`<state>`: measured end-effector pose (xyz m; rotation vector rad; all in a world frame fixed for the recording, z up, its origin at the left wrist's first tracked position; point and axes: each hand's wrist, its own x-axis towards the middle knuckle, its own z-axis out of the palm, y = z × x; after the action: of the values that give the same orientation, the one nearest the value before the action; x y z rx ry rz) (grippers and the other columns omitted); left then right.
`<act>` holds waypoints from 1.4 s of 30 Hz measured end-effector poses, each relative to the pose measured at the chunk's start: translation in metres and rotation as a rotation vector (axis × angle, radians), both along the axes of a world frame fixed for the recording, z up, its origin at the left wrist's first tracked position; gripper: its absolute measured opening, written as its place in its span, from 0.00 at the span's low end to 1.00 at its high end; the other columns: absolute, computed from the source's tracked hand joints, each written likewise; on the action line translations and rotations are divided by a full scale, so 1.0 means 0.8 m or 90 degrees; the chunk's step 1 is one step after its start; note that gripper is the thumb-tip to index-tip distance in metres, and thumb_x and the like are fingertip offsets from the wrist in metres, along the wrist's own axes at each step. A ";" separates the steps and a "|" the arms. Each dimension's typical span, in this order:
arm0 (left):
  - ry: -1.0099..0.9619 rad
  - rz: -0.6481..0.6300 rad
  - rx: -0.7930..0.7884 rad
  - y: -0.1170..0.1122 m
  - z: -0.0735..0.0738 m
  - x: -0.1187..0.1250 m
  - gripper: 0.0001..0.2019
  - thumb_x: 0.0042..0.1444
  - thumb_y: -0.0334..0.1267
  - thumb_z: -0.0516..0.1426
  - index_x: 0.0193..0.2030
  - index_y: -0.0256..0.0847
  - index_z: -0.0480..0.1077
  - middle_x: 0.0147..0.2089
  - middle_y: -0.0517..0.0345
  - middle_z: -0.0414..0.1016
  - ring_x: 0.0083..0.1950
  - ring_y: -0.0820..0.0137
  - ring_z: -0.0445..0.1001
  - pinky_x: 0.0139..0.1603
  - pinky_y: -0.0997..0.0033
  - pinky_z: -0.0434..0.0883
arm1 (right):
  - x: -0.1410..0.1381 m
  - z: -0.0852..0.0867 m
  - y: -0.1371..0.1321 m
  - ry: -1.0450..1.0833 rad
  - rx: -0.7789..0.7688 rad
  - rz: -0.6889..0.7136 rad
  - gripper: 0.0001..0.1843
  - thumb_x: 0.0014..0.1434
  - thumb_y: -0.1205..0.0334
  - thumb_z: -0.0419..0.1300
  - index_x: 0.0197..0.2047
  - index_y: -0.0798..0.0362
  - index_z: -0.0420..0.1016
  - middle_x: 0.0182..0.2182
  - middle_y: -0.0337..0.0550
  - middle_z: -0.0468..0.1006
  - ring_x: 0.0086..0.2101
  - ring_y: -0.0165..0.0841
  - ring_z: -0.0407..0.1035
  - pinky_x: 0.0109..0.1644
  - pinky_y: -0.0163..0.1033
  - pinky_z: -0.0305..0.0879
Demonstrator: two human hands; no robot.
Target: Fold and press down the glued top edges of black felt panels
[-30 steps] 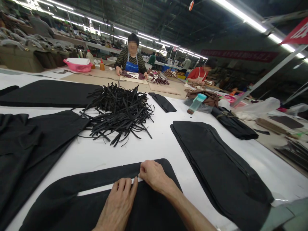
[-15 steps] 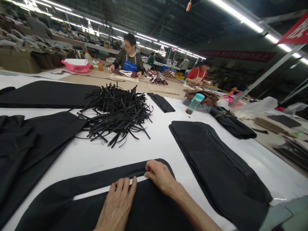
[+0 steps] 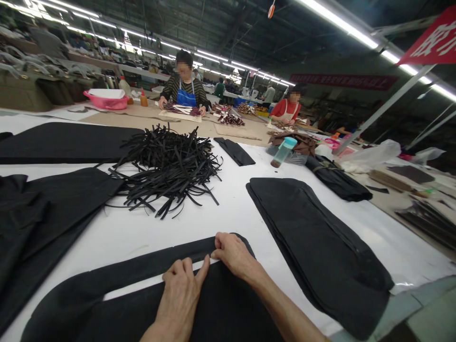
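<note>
A black fabric piece (image 3: 128, 313) with rounded corners lies at the front of the white table. A long narrow slot (image 3: 142, 283) runs across it, showing white. My left hand (image 3: 181, 294) rests on the fabric just below the slot, thumb stretched towards its right end and the other fingers bent over the edge. At that right end my right hand (image 3: 231, 251) has its fingers curled in a pinch on the fabric's upper strip; the fingertips are partly hidden. Beyond the hands lies a heap of thin black strips (image 3: 174, 166).
A stack of black panels (image 3: 317, 242) lies to the right, with more black fabric (image 3: 67, 204) at left. Farther back stand a bottle with a turquoise lid (image 3: 284, 152) and a pink basin (image 3: 107, 101). Two co-workers (image 3: 185, 90) sit across the table.
My left hand has shifted slightly right, its thumb now closer to my right hand. The right hand stays at the slot's right end. The whole view has moved a little.
</note>
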<state>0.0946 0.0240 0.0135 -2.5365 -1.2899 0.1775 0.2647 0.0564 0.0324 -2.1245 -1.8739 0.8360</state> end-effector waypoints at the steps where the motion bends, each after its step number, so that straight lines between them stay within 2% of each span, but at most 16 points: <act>1: -0.004 0.006 -0.009 0.001 0.001 0.002 0.32 0.55 0.24 0.50 0.62 0.62 0.52 0.33 0.51 0.66 0.32 0.60 0.68 0.27 0.68 0.63 | 0.001 -0.001 0.001 0.008 -0.001 -0.004 0.06 0.46 0.66 0.60 0.26 0.51 0.65 0.24 0.33 0.67 0.28 0.29 0.60 0.30 0.33 0.48; 4: 0.004 0.021 -0.025 0.003 0.005 0.006 0.32 0.56 0.25 0.49 0.61 0.65 0.52 0.32 0.52 0.66 0.31 0.59 0.69 0.25 0.69 0.62 | 0.008 -0.001 0.004 0.042 -0.001 -0.020 0.05 0.47 0.69 0.58 0.27 0.52 0.65 0.24 0.33 0.68 0.28 0.28 0.62 0.30 0.32 0.49; 9: 0.063 0.006 -0.004 0.003 0.010 0.009 0.34 0.56 0.22 0.46 0.63 0.64 0.48 0.32 0.50 0.68 0.30 0.58 0.70 0.24 0.70 0.62 | 0.026 0.000 0.005 0.133 -0.020 -0.015 0.04 0.54 0.68 0.52 0.33 0.53 0.66 0.23 0.33 0.67 0.24 0.26 0.64 0.29 0.29 0.55; 12: 0.078 0.003 0.008 0.003 0.010 0.008 0.35 0.55 0.21 0.44 0.63 0.64 0.48 0.32 0.50 0.69 0.30 0.59 0.71 0.24 0.70 0.62 | 0.031 0.000 0.002 0.152 -0.028 0.003 0.02 0.53 0.65 0.55 0.32 0.53 0.67 0.22 0.32 0.66 0.25 0.26 0.64 0.27 0.28 0.54; 16: 0.064 0.001 0.013 0.003 0.009 0.008 0.34 0.56 0.21 0.44 0.62 0.64 0.50 0.31 0.50 0.69 0.29 0.60 0.70 0.24 0.70 0.62 | 0.022 -0.003 -0.001 0.101 -0.019 -0.005 0.06 0.47 0.63 0.62 0.28 0.52 0.67 0.22 0.31 0.66 0.25 0.26 0.61 0.27 0.30 0.50; 21: 0.051 0.002 -0.004 0.004 0.008 0.006 0.31 0.57 0.23 0.46 0.61 0.64 0.52 0.30 0.51 0.68 0.29 0.59 0.71 0.24 0.70 0.61 | 0.010 -0.003 0.000 0.017 0.011 -0.031 0.09 0.45 0.61 0.64 0.27 0.51 0.66 0.24 0.32 0.66 0.27 0.28 0.59 0.29 0.33 0.48; 29: 0.038 0.006 -0.003 0.003 0.008 0.007 0.33 0.57 0.24 0.47 0.63 0.64 0.48 0.31 0.52 0.67 0.30 0.60 0.69 0.25 0.69 0.62 | 0.026 0.007 -0.001 -0.009 -0.036 -0.029 0.05 0.45 0.67 0.60 0.26 0.51 0.65 0.24 0.34 0.69 0.28 0.28 0.61 0.29 0.32 0.49; 35: 0.042 0.000 0.011 0.002 0.007 0.006 0.32 0.56 0.24 0.47 0.63 0.63 0.49 0.32 0.51 0.67 0.30 0.60 0.69 0.26 0.68 0.62 | 0.021 0.012 0.000 -0.017 -0.036 -0.040 0.05 0.42 0.69 0.60 0.24 0.52 0.67 0.24 0.35 0.70 0.28 0.29 0.63 0.29 0.33 0.49; 42: 0.016 0.026 -0.003 0.002 0.002 0.007 0.32 0.56 0.26 0.49 0.62 0.65 0.49 0.31 0.52 0.65 0.30 0.59 0.68 0.26 0.67 0.61 | 0.003 0.025 -0.009 -0.035 0.019 -0.092 0.10 0.51 0.72 0.49 0.31 0.51 0.69 0.28 0.38 0.73 0.31 0.30 0.65 0.32 0.33 0.51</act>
<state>0.1003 0.0252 0.0151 -2.5048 -1.3339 0.2199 0.2674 0.0492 0.0526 -2.2541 -1.7220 0.7226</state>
